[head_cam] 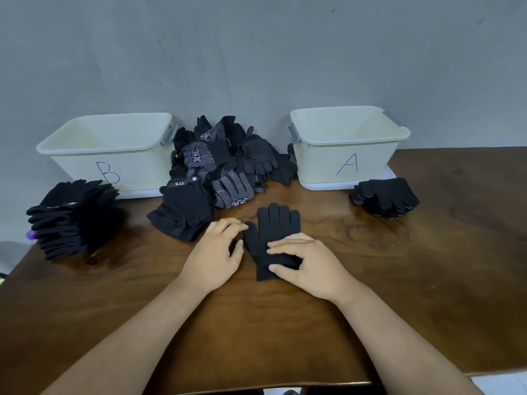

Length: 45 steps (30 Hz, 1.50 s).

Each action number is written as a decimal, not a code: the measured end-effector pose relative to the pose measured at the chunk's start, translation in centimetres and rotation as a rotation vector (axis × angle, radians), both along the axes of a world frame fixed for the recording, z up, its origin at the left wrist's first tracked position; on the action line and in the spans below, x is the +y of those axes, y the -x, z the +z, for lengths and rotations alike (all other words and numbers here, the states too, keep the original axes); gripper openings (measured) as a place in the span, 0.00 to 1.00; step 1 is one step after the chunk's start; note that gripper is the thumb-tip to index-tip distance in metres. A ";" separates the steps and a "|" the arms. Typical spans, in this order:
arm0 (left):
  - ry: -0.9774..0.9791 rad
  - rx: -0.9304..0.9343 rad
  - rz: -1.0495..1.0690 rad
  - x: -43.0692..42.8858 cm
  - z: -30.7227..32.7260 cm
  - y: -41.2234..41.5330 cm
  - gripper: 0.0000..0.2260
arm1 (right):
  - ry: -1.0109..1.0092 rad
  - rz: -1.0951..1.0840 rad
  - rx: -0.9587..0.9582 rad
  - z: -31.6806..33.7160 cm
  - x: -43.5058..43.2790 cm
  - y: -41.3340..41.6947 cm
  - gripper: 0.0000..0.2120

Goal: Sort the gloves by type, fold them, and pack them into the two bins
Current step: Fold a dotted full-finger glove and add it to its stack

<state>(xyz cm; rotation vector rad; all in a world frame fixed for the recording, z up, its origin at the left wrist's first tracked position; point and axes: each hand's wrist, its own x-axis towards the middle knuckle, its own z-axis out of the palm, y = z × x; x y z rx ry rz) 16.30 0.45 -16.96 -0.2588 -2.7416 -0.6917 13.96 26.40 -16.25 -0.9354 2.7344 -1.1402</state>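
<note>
A black full-finger glove [273, 226] lies flat on the brown table [427, 252], fingers pointing away from me. My right hand [305, 263] rests on its cuff end with fingers spread over the fabric. My left hand [216, 252] lies beside the glove's thumb, fingertips touching its left edge. Behind them is a loose pile of black gloves [228, 163], some dotted with white grip points, some fingerless. Cream bin B [85, 151] stands at the back left and cream bin A [322, 155] at the back right; both look empty.
A tall stack of folded black gloves [71, 218] sits at the left in front of bin B. A smaller stack of dotted gloves [385, 198] lies in front of bin A at the right. A grey wall is close behind the bins.
</note>
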 end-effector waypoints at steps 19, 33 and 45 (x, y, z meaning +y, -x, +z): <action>0.037 -0.026 -0.345 0.1 0.8 -0.9 0.10 | 0.196 0.038 -0.055 0.5 1.4 -0.5 0.09; -0.002 -0.077 -0.308 0.2 0.7 -0.4 0.14 | 0.057 0.010 0.104 -0.1 0.8 -0.8 0.11; -0.089 -0.069 -0.263 0.0 0.4 -0.8 0.03 | 0.231 -0.062 -0.058 0.0 0.8 -0.6 0.07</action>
